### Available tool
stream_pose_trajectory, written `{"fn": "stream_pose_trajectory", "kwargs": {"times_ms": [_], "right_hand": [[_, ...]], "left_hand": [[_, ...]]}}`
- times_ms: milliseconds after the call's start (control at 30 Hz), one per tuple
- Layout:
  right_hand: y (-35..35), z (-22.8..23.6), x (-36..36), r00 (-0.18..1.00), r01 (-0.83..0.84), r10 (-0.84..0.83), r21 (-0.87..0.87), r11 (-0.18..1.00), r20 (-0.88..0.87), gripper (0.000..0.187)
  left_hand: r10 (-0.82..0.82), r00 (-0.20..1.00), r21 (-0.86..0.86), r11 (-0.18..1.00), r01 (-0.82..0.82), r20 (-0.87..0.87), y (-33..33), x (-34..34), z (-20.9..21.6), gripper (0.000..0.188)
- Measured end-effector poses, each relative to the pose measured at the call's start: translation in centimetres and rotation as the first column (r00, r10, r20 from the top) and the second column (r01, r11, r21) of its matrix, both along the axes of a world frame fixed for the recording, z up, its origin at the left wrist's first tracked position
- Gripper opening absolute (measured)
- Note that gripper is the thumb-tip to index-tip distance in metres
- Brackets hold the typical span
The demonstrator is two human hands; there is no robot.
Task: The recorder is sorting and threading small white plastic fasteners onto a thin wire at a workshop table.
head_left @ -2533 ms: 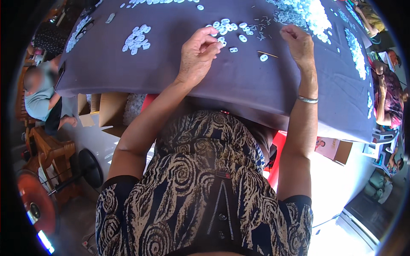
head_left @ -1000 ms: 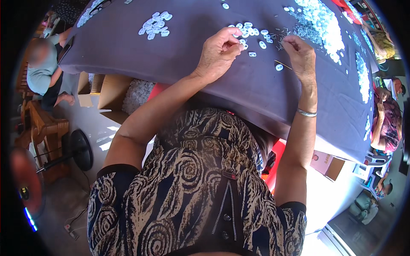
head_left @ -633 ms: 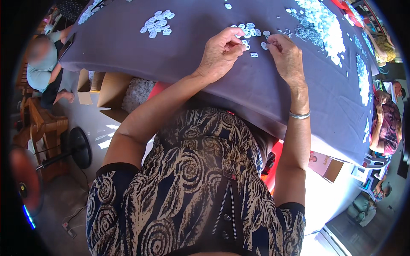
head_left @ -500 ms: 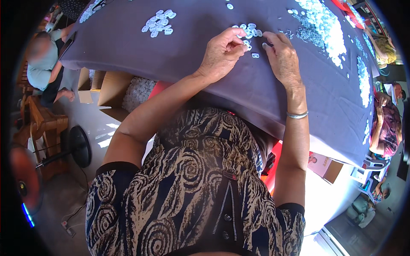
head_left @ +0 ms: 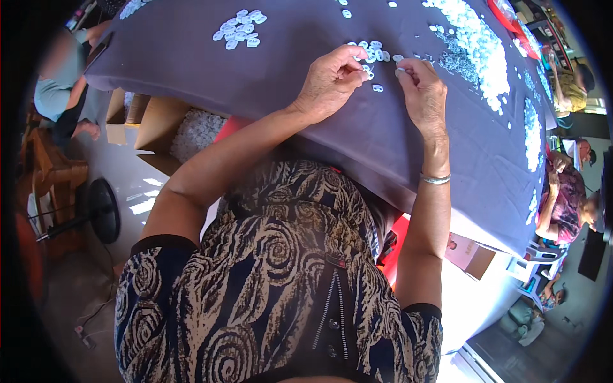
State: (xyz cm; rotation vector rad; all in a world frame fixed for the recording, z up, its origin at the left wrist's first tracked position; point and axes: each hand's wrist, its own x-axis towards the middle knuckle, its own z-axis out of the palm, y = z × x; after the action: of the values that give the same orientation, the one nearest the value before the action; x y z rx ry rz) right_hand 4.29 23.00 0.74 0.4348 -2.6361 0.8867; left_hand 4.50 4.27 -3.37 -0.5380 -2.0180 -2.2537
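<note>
My left hand [head_left: 333, 84] pinches a small white oval plastic piece with holes [head_left: 368, 74] between thumb and fingertips. Just beyond it lies a cluster of similar white oval pieces [head_left: 375, 51]. One single oval piece [head_left: 377, 88] rests on the cloth between my hands. To the right, my right hand [head_left: 423, 92] has its thumb and fingertips pressed together over the cloth; what they hold, if anything, is too small to make out. Another oval piece [head_left: 398, 58] lies beside its fingertips. Small dark metal pins [head_left: 458, 59] are strewn just beyond that hand.
A dark cloth covers the table [head_left: 287, 38]. A second group of oval pieces [head_left: 239, 29] lies at the far left, and a large heap of white pieces [head_left: 479, 51] at the right. Below the left edge stands a cardboard box [head_left: 156, 124] of white pieces. Other people sit around.
My right hand's fingers have gone from spread above the cloth to pinched together near the pins. The left hand keeps hold of its oval piece. The whole view has shifted slightly.
</note>
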Motion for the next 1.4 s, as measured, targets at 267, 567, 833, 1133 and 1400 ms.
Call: {"fn": "stream_pose_trajectory", "kwargs": {"times_ms": [267,567,833,1133,1400], "right_hand": [[0.0,-0.8,-0.1,0.999,0.027,-0.027,-0.009,1.0,-0.031,0.01],[-1.0,-0.3,0.4,0.993,0.027,-0.012,0.124,0.992,-0.119,0.008],[-2.0,-0.5,0.7,0.982,-0.035,0.076,0.228,0.973,-0.173,0.004],[0.6,1.0,0.6,0.988,0.066,-0.071,0.035,0.997,0.139,0.015],[-0.4,0.3,0.6,0.998,-0.011,0.001,0.163,0.987,0.06,0.015]], "left_hand": [[-0.024,1.0,-0.063,0.998,0.024,0.002,-0.2,0.1,0.1,0.026],[-0.017,1.0,-0.082,0.996,0.018,0.016,0.0,0.2,0.2,0.027],[-0.041,0.999,-0.013,0.999,0.041,-0.001,0.2,0.0,-0.3,0.027],[-0.026,0.999,-0.024,0.999,0.027,0.032,0.1,-0.1,-0.4,0.029],[-0.009,1.0,-0.022,1.0,0.009,0.006,0.2,-0.1,-0.6,0.03]]}}
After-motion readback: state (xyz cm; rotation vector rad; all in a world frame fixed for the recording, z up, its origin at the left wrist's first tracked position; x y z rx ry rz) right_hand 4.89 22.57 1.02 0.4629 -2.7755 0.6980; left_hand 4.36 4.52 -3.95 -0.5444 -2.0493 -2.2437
